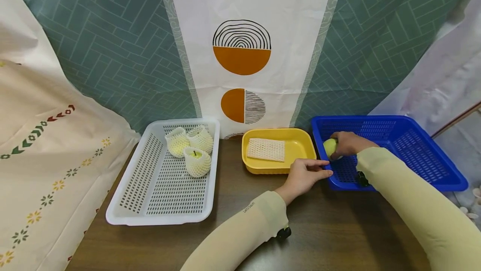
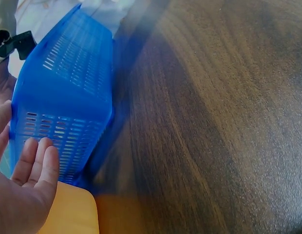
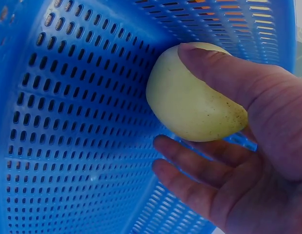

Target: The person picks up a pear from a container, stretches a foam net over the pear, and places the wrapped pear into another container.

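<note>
My right hand (image 1: 347, 143) holds a pale green pear (image 3: 190, 97) inside the blue basket (image 1: 409, 122), by its left wall. In the right wrist view the thumb lies over the pear and fingers curve beneath it. At the basket's left rim is my left hand (image 1: 303, 176), its thumb and forefinger at the rim. The other fingers (image 2: 48, 170) lie outside the slotted wall in the left wrist view. Between the baskets, a yellow tray (image 1: 297, 150) carries a flat white foam net (image 1: 266, 149).
A white basket (image 1: 161, 221) stands at the left with three pears (image 1: 196, 154) in foam nets grouped in its upper right part. Under everything is a brown wooden table (image 1: 319, 229). Patterned cloth (image 1: 124, 45) hangs behind and at the sides.
</note>
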Demonstrator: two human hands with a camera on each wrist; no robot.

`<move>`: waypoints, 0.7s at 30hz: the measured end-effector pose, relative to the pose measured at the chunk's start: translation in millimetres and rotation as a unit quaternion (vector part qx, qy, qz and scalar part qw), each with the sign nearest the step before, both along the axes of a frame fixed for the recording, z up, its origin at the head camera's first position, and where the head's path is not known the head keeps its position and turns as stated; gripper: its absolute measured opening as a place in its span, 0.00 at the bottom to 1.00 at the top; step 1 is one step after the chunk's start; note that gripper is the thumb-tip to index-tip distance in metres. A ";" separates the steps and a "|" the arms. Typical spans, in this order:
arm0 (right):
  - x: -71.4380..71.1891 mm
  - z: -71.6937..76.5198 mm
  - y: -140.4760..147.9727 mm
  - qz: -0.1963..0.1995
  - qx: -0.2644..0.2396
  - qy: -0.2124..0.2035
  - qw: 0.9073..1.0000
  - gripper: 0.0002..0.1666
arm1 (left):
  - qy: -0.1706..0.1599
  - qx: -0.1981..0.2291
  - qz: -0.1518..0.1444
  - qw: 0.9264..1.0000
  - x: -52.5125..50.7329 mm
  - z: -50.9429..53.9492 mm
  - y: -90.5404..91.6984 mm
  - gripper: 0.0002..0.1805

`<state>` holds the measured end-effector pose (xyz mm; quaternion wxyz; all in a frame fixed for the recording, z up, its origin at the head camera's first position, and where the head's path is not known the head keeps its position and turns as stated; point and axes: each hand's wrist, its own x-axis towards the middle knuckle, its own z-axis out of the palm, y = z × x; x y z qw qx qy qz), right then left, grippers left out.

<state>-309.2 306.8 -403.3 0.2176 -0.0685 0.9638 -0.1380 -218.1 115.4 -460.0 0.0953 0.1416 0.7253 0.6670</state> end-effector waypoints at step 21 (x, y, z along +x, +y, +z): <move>7.0 23.7 7.6 0.000 -0.003 0.079 0.997 0.49 | -0.001 -0.010 0.000 1.000 0.9 -0.7 0.2 0.14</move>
